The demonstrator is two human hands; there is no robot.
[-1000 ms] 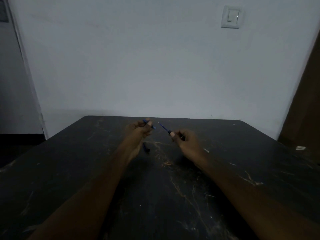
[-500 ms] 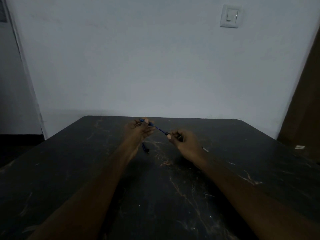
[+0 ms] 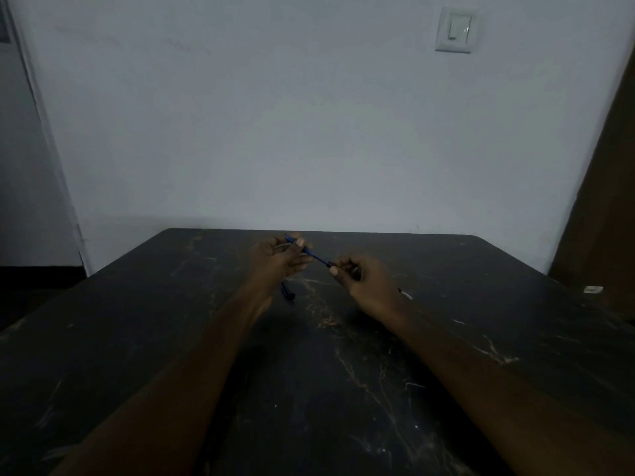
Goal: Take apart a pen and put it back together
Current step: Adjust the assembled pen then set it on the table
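Both hands are held over the far middle of the dark table (image 3: 206,338). My left hand (image 3: 275,259) pinches the blue pen barrel (image 3: 307,249), which slants down to the right. My right hand (image 3: 364,281) grips the dark tip end of the thin ink refill (image 3: 323,260). The refill's far end sits inside the barrel's opening, so the two parts form one line between my hands. A blue pen cap (image 3: 288,293) lies on the table just under my left hand.
A small pale piece (image 3: 406,295) lies on the table right of my right wrist. A white wall with a light switch (image 3: 455,29) stands behind the table. A brown door (image 3: 604,207) is at the right, with a small white object (image 3: 593,289) near its foot.
The hands came together. The refill in my right hand, apart from the barrel a second ago, has slid into the barrel held by my left hand.
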